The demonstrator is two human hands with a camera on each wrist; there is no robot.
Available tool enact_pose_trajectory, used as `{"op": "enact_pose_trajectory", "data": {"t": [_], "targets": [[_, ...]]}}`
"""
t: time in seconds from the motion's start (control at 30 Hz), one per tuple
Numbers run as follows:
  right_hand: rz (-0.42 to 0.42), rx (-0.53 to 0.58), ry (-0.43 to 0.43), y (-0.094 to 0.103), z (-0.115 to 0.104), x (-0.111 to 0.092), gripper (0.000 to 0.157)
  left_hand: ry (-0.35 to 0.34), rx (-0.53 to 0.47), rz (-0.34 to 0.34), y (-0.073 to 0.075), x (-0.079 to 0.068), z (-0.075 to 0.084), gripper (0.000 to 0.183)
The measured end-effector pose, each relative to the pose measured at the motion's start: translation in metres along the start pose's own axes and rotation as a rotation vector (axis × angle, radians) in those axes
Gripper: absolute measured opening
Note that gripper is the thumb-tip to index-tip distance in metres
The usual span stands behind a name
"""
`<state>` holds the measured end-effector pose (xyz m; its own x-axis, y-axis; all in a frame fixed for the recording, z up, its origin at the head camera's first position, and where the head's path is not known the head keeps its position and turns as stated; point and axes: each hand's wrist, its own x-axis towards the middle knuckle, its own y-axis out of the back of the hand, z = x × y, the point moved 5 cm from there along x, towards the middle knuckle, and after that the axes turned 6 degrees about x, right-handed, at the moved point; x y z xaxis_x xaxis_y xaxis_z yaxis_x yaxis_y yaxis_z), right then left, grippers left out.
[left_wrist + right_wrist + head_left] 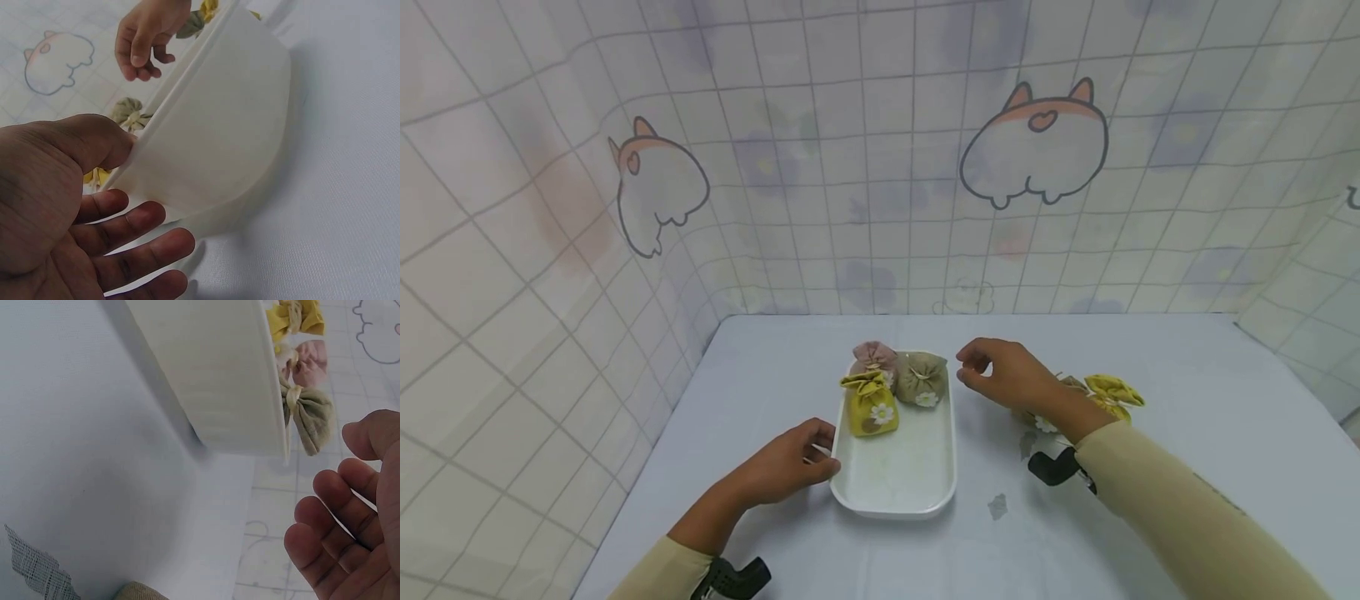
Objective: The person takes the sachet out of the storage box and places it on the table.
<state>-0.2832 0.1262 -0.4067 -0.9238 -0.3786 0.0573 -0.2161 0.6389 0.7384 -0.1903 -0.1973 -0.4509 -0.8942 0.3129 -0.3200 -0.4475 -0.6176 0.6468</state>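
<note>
- Showing a white tray (pixel 895 477), lengthwise front to back.
- Touching the loosely spread left hand (pixel 790 462) along one long side.
- Lying near the relaxed, empty right hand (pixel 1011 375).

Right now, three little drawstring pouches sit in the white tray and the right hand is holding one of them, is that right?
Not quite: the right hand holds nothing, as the right wrist view shows. The yellow pouch, pink pouch and khaki pouch do sit in the white tray.

Behind the white-topped table (pixel 775 367) stands wavy grid-patterned sheeting (pixel 850 208) with cartoon animal drawings (pixel 1037 154); similar sheeting (pixel 505 317) flanks the table's left, possibly one continuous piece.
</note>
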Motion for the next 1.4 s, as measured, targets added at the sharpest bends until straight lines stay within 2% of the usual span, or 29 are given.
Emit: {"op": "enact_pose_trajectory", "data": {"t": [0.73,1.0,1.23,1.4], "targets": [[-0.033,-0.021,-0.029,-0.017,-0.002,0.017,0.042,-0.008,0.001,0.0,0.0,0.0,0.001,0.046],[-0.042,-0.011,-0.007,-0.02,-0.006,0.02,0.039,-0.007,0.009,-0.002,0.0,0.001,-0.002,0.048],[-0.042,-0.014,-0.023,-0.023,-0.005,0.024,0.038,-0.009,0.001,-0.001,0.0,0.0,-0.001,0.047],[-0.048,-0.008,-0.019,-0.024,-0.005,0.025,0.031,-0.015,-0.007,0.0,0.0,-0.002,0.001,0.048]]}}
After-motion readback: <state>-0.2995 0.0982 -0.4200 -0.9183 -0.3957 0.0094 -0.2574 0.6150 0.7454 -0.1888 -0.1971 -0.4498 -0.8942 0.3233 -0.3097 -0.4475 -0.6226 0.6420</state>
